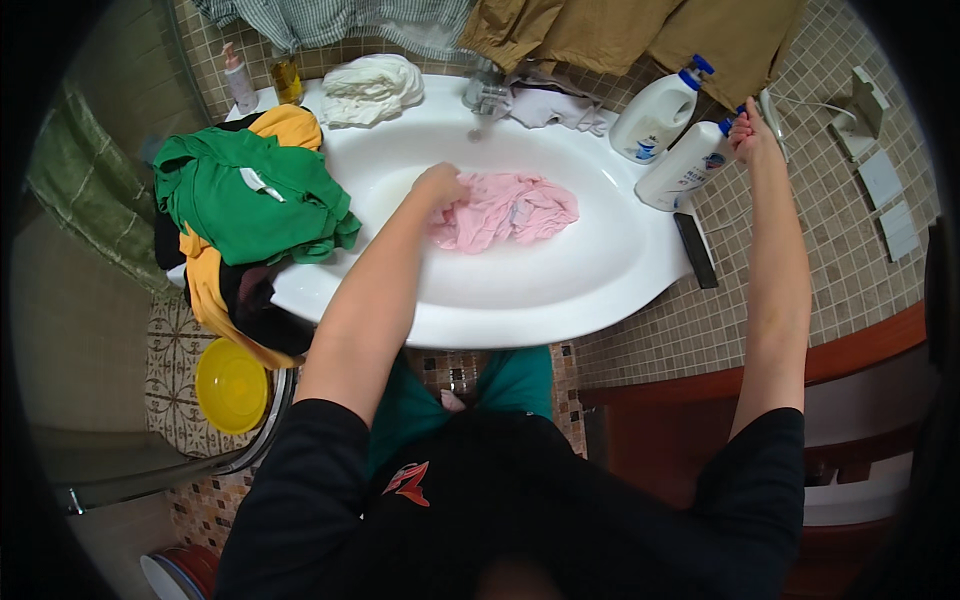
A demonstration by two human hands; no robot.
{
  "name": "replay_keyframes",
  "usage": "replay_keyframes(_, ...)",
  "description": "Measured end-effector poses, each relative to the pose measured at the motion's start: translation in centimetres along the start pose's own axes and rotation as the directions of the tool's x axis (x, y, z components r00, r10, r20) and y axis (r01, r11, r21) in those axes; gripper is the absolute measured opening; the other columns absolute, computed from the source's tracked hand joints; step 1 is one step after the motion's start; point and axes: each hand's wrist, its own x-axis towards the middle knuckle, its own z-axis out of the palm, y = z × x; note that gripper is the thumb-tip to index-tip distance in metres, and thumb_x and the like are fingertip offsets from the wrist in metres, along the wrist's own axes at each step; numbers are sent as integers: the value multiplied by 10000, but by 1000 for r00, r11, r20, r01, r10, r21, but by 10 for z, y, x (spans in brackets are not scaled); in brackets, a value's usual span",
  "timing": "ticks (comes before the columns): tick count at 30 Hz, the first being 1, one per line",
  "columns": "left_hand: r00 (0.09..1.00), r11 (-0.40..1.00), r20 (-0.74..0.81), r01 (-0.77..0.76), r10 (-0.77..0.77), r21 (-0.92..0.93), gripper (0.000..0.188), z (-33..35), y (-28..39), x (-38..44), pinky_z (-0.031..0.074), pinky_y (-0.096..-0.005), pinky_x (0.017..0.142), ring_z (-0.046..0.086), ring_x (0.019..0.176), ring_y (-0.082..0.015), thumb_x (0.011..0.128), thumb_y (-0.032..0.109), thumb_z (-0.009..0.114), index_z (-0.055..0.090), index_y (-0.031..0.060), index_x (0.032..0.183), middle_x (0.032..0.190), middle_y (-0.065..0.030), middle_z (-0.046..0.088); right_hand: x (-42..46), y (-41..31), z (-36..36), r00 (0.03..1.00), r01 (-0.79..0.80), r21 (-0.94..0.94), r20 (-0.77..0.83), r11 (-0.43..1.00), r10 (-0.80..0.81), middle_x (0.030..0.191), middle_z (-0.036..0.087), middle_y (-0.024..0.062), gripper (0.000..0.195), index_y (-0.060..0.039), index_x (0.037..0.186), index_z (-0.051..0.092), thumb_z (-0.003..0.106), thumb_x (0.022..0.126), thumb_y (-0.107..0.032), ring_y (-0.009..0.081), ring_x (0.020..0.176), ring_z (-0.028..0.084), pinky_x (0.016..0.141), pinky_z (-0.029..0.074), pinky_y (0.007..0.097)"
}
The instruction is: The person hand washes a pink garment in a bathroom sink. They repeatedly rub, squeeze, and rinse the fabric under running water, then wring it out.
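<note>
A wet, crumpled pink cloth garment [517, 210] lies in the white washbasin [600, 277]. My left hand [442, 186] is curled at the garment's left edge, its fingertips partly hidden in the fabric. At the right, my right hand [750, 136] is beside the blue pump top of a white bottle [684, 169], one finger extended and the others curled; their exact contact with the pump is unclear. Another white bottle with a blue pump [651, 116] stands close by. The chrome faucet [486, 91] is behind the basin bowl.
Green [247, 195], yellow [214, 292] and black clothes are heaped on the basin's left end. White cloth [373, 88], a pump bottle [238, 81] and a bottle of amber liquid [286, 79] line the back rim. Brown trousers [592, 34] hang above. A yellow basin [232, 386] is lower left.
</note>
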Motion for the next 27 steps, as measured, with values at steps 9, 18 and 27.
replay_keyframes(9, 993, 771, -121, -75, -3, -632, 273, -8, 13, 2, 479, -317, 588, 566, 688, -169, 728, 50, 472, 552, -7, 983, 815, -88, 590, 6, 10, -6, 959, 65, 286, 246, 956, -139, 509, 389, -39, 282, -8, 858, 538, 444, 901, -270, 52, 401, 323, 363, 266, 178)
replay_keyframes(18, 986, 673, -169, -114, -16, -731, 297, -1, 37, 1, 475, -333, 642, 570, 746, -181, 799, 279, 502, 537, 35, 964, 837, -94, 574, -93, 194, 99, 747, 448, 23, 539, 894, -389, 913, 602, 178, 369, 95, 1057, 501, 445, 873, -220, 238, 842, 602, 798, 494, 321)
replay_keyframes(27, 969, 242, -246, -238, 0, -941, 257, -17, 51, -4, 455, -328, 647, 547, 693, -185, 794, 314, 493, 550, 67, 835, 733, -59, 553, -80, 383, 155, 743, 591, -420, 616, 689, -262, 1150, 518, 227, 666, 25, 1213, 447, 207, 902, -513, 303, 1121, 463, 950, 315, 312)
